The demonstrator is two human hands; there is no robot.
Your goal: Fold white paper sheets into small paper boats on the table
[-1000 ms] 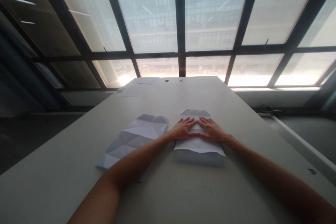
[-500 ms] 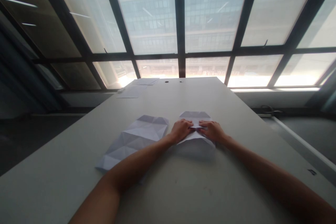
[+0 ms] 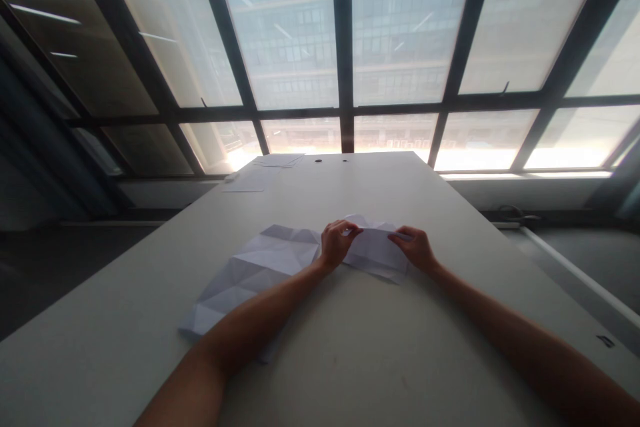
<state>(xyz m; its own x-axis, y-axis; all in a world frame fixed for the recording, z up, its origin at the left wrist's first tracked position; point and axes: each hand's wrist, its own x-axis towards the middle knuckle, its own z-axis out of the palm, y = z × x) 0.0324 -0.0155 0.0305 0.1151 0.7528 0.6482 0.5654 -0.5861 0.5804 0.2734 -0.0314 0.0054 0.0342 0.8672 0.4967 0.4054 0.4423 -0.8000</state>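
paper sheet (image 3: 375,252) is pinched by left hand (image 3: 335,243) and right hand (image 3: 417,247); uneven pulling could skew or tear it.

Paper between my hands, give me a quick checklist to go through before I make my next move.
1. Left hand pinching the held paper: ok.
2. Right hand gripping it at the other side: ok.
3. Held paper lying fully flat: not ok, its gripped edge is raised.
4. Creased paper on the left outside the left forearm's line: not ok, the forearm passes over it.
5. Forearm touching that creased paper: cannot tell.
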